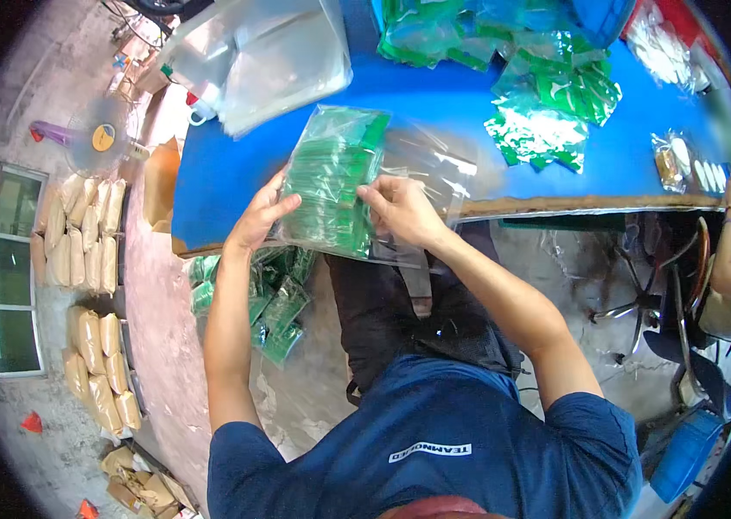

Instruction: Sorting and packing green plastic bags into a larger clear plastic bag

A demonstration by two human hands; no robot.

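A clear plastic bag (331,186), filled with a stack of flat green packets, is held up at the near edge of the blue table. My left hand (260,216) grips its left side, the thumb lying over the front. On the other side my right hand (407,210) is closed, thumb and fingertips pinching the bag's right edge. Loose clear film (434,164) spreads to the right, behind my right hand; whether it belongs to the same bag I cannot tell.
Clear empty bags (283,65) lie stacked at the back left of the blue table (227,173). Loose green packets (555,82) are heaped at the back right. Filled green bags (279,298) sit on the floor below my left arm. Another person's arm (728,233) shows far right, near a chair (685,311).
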